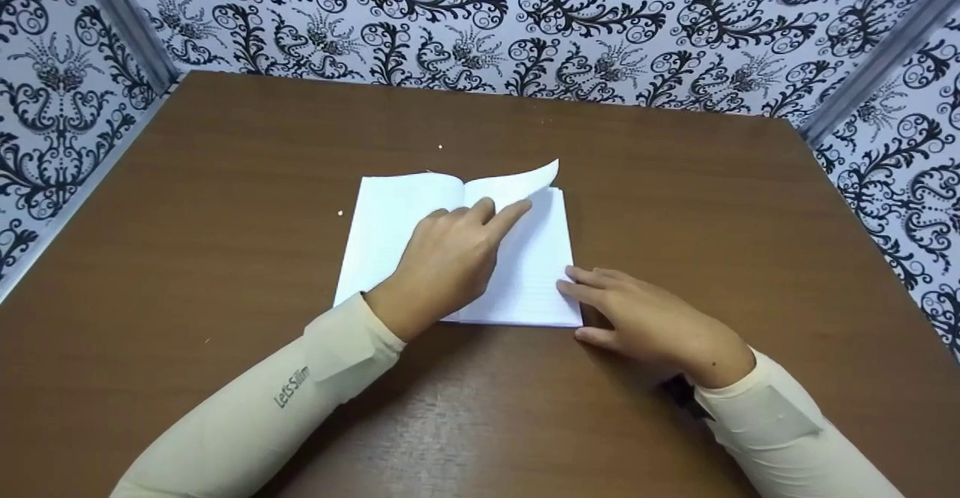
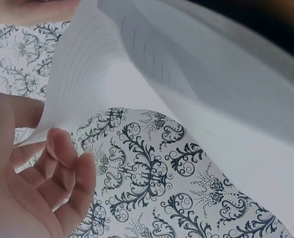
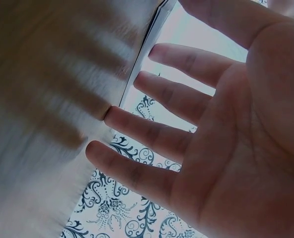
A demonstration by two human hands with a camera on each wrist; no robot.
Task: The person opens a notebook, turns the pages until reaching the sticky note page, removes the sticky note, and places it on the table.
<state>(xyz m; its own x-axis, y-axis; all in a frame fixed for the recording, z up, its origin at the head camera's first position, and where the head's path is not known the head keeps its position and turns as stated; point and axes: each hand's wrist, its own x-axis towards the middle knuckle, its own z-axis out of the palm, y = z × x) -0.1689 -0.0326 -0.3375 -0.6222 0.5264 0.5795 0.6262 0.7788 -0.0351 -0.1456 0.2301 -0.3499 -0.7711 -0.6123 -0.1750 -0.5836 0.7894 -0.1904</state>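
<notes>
- Fingers of the right hand (image 1: pixel 652 322) lying straight and spread, grasping nothing, tips touching the notebook (image 1: pixel 457 247) at its 4 o'clock corner; palm flat on the table (image 1: pixel 187 243).
- Seen in the right wrist view as four extended fingers (image 3: pixel 162 134) against a blurred page edge.
- Cream sleeves (image 1: pixel 247 415) covering both forearms, entering from 7 and 5 o'clock.
- Left hand (image 1: pixel 450 258) resting over the notebook's middle, index finger stretched toward 1 o'clock under the lifted page (image 1: pixel 521 179), remaining fingers loosely curled; no pinch visible, only a push against the sheet.
- Shown in the left wrist view with curled fingertips (image 2: pixel 70 163) just beside the lined page (image 2: pixel 87 64) arching overhead.
- Lying open at the table's centre, spine running 12 to 6 o'clock, left leaf flat, right leaf lined.
- Curling upward at the notebook's 1 o'clock corner, tip raised clear of the leaf below.
- Brown wood grain all around, a few pale specks (image 1: pixel 341 214) at 10 o'clock of the notebook.
- Black-and-white scrollwork wall panels (image 1: pixel 525 18) enclosing the table at 9, 12 and 3 o'clock.
</notes>
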